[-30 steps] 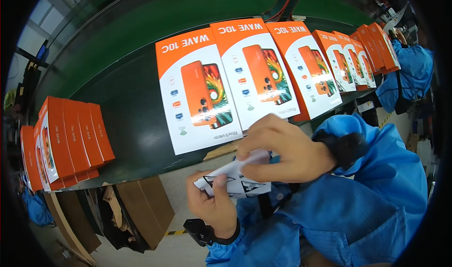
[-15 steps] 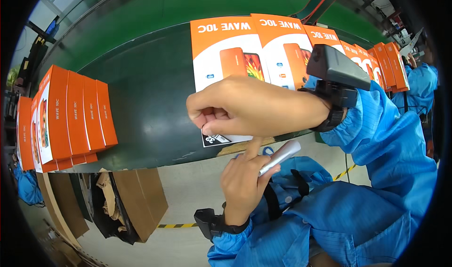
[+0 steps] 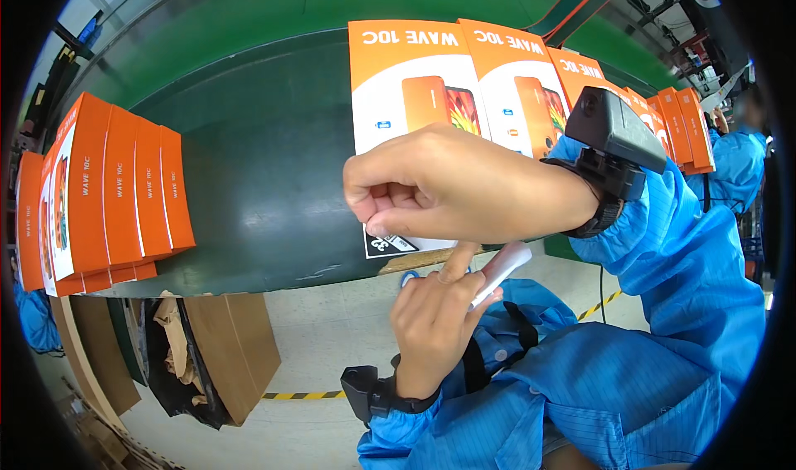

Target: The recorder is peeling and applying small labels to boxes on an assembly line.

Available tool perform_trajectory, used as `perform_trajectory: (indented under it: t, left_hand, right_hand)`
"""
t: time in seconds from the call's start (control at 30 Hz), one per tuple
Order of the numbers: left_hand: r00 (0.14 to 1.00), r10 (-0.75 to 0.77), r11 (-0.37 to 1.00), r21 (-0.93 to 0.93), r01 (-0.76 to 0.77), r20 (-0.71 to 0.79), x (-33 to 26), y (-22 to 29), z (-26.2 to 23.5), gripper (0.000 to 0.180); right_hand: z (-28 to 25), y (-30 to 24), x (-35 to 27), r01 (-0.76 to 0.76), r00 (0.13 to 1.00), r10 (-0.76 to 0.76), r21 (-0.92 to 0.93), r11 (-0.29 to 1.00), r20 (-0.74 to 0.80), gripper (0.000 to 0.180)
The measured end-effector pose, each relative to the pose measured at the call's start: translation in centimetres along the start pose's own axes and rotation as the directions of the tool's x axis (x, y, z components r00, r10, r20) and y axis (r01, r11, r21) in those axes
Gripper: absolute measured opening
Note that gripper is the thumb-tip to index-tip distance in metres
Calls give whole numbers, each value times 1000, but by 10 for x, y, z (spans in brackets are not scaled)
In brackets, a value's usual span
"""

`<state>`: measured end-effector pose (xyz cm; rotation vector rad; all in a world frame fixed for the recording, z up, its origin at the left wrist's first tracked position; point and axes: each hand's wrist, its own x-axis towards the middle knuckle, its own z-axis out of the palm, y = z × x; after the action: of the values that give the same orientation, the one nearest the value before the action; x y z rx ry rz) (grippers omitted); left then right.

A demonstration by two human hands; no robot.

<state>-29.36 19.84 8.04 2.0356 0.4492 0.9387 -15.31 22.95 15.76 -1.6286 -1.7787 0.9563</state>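
My right hand (image 3: 448,184) reaches across the near edge of the dark green belt (image 3: 249,180). Its fingertips are pinched on a small black-and-white label (image 3: 388,243) at the near corner of the closest orange-and-white phone box (image 3: 410,80), which lies flat. A black device is strapped to that wrist. Below it, off the belt, my left hand (image 3: 435,321) grips a rolled white label sheet (image 3: 502,269), with the index finger pointing up toward the box edge. Both arms wear blue sleeves.
More of the same boxes (image 3: 531,88) lie in a row running right along the belt. Several orange boxes (image 3: 108,188) stand on edge at the left. Open cardboard cartons (image 3: 224,354) sit under the belt. Another person in blue (image 3: 734,163) works at far right.
My right hand left the label sheet, rose to the belt and brought a label to the nearest box's corner. My left hand stayed low with the sheet, now rolled.
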Motion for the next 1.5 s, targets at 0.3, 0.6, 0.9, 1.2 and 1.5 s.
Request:
perform_trajectory:
  t: [0.3, 0.6, 0.9, 1.2, 1.5]
  left_hand:
    - [998, 53, 999, 11, -53, -14, 0, -4, 1, 28]
    - [999, -7, 999, -40, 9, 33, 5, 3, 1, 25]
    - [855, -458, 884, -231, 407, -245, -9, 21, -5, 37]
    - [826, -495, 865, -240, 441, -270, -4, 40, 4, 42]
    - [995, 19, 1000, -5, -20, -99, -4, 32, 37, 35]
  right_hand:
    - [13, 13, -5, 297, 936, -338, -292, 909, -101, 16]
    - [1, 19, -2, 50, 946, -222, -568, 821, -238, 39]
    - [12, -10, -59, 141, 976, -164, -160, 977, -144, 19]
    - [18, -20, -96, 331, 878, -402, -277, 902, -261, 10]
    - [-44, 15, -99, 20, 967, 34, 210, 978, -253, 6]
